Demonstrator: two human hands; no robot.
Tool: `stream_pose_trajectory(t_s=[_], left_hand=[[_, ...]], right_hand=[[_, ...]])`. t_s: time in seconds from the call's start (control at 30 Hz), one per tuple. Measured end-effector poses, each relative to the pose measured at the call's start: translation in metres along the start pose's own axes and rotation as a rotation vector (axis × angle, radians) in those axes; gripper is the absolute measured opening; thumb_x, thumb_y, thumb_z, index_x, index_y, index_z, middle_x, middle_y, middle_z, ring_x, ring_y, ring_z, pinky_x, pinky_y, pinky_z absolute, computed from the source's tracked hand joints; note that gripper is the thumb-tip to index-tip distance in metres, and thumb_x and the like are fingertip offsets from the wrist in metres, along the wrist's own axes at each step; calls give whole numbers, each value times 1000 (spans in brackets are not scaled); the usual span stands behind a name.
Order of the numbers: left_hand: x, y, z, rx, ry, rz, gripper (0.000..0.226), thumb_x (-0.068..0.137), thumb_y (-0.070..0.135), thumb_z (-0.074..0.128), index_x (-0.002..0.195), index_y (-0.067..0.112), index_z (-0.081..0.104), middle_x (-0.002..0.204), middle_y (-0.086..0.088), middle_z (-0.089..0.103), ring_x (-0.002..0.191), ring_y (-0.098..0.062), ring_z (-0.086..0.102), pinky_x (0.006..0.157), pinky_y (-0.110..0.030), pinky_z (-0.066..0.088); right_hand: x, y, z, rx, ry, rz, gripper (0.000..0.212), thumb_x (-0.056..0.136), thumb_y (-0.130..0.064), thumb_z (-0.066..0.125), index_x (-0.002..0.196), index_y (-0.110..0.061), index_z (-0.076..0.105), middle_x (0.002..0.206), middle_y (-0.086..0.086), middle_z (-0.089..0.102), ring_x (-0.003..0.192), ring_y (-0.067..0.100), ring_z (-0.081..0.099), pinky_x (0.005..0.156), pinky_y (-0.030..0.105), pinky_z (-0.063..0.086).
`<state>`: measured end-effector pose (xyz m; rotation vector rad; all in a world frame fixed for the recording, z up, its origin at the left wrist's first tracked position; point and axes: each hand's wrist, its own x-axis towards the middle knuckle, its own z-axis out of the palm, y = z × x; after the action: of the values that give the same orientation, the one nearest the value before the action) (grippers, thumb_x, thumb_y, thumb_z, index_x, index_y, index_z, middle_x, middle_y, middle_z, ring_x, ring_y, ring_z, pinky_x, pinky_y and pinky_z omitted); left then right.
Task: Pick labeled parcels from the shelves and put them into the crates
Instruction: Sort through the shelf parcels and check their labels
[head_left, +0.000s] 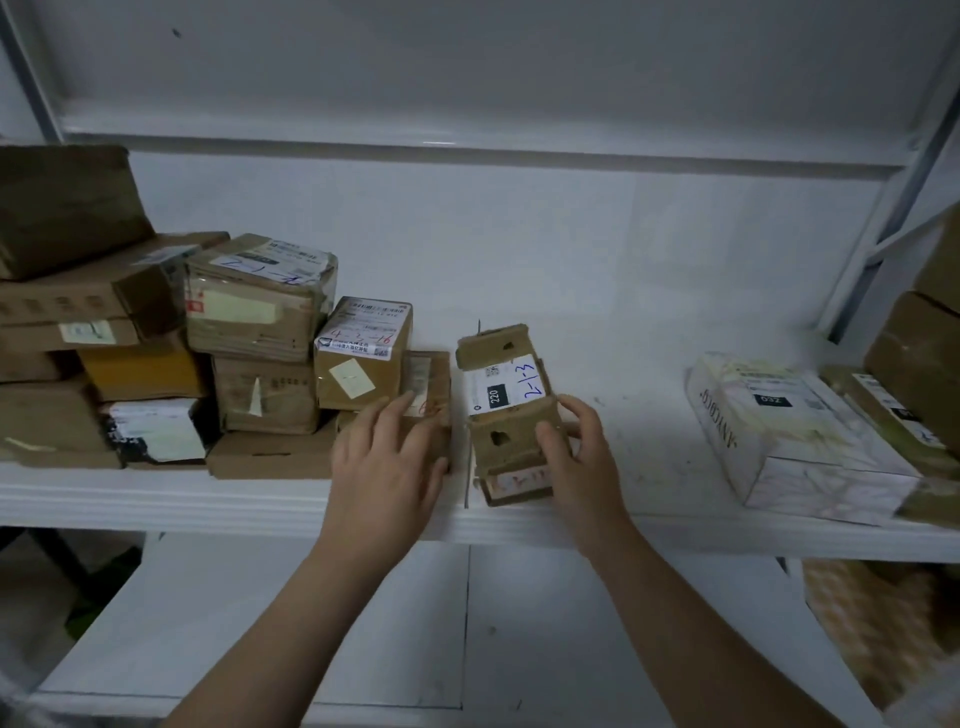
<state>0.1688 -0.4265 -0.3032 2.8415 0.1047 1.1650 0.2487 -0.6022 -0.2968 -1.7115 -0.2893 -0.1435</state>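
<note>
On the white shelf (649, 431) stand two small stacked cardboard parcels; the upper parcel (501, 384) bears a white label reading "2-1-3" and "220". My right hand (576, 452) grips the stack's right side, thumb on the front of the lower parcel (514, 480). My left hand (387, 457) rests with straight fingers on a flat brown parcel (428, 384) just left of the stack. No crate is in view.
A heap of brown parcels (260, 296) fills the shelf's left part, one (363, 353) marked in red. A white patterned box (795, 436) lies at the right, with more cardboard boxes (919, 353) behind it. A lower shelf (311, 623) sits below.
</note>
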Motion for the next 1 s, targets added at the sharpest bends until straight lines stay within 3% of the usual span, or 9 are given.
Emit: stream_pose_trajectory(t_s=[0.07, 0.17, 0.2, 0.3, 0.33, 0.47, 0.63, 0.77, 1.0], left_hand=[[7, -7, 2, 91, -5, 48, 35, 81, 35, 58, 108, 14, 64, 124, -13, 59, 112, -35, 51, 84, -47, 47], [9, -11, 7, 107, -99, 52, 48, 71, 28, 78, 114, 12, 64, 115, -10, 64, 102, -33, 60, 79, -45, 49], [10, -11, 8, 91, -120, 45, 49, 71, 28, 78, 115, 11, 64, 112, -9, 65, 100, -32, 61, 78, -44, 50], [5, -13, 14, 68, -128, 56, 41, 78, 32, 64, 114, 12, 65, 108, -5, 66, 95, -29, 62, 76, -41, 50], [4, -13, 14, 64, -144, 59, 42, 79, 34, 56, 114, 13, 65, 109, -4, 66, 95, -28, 62, 76, -40, 50], [1, -16, 14, 43, -183, 85, 47, 81, 38, 41, 115, 15, 64, 112, -3, 64, 98, -27, 61, 79, -41, 50], [8, -15, 11, -19, -175, 103, 46, 82, 38, 38, 113, 16, 64, 110, -3, 64, 96, -27, 60, 76, -40, 49], [17, -9, 8, -37, -200, 145, 45, 83, 39, 39, 111, 15, 64, 110, -4, 64, 99, -28, 60, 80, -40, 48], [40, 45, 18, -126, -223, 280, 40, 83, 35, 44, 109, 14, 65, 108, -6, 65, 100, -30, 60, 83, -42, 48]], right_hand=[[9, -2, 6, -90, 9, -54, 23, 97, -27, 51, 120, -26, 51, 97, -11, 58, 85, 3, 60, 61, 12, 48], [16, 6, 17, -297, -16, -121, 29, 95, -32, 53, 122, -22, 56, 108, -1, 60, 96, 15, 60, 79, 27, 51], [16, 9, 21, -360, -51, -135, 33, 94, -32, 55, 125, -20, 56, 114, 2, 56, 101, 16, 58, 83, 25, 49], [11, 15, 23, -404, -162, -183, 41, 86, -27, 68, 124, -17, 58, 121, -1, 37, 93, 0, 52, 79, 2, 37], [10, 17, 22, -426, -184, -211, 42, 83, -25, 72, 123, -17, 60, 123, -1, 36, 93, -2, 51, 79, 1, 35], [12, 20, 20, -508, -200, -243, 43, 85, -24, 70, 126, -21, 58, 134, 1, 38, 114, 11, 48, 88, 16, 36], [13, 20, 18, -575, -179, -251, 51, 87, -32, 68, 133, -15, 52, 138, 1, 42, 120, 15, 47, 90, 20, 37], [11, 14, 14, -674, -170, -271, 51, 91, -37, 59, 136, -15, 48, 140, 4, 42, 126, 22, 42, 99, 30, 37], [-5, 9, -47, -733, -18, -331, 27, 93, -22, 60, 118, -13, 65, 130, 7, 55, 123, 23, 47, 96, 30, 39]])
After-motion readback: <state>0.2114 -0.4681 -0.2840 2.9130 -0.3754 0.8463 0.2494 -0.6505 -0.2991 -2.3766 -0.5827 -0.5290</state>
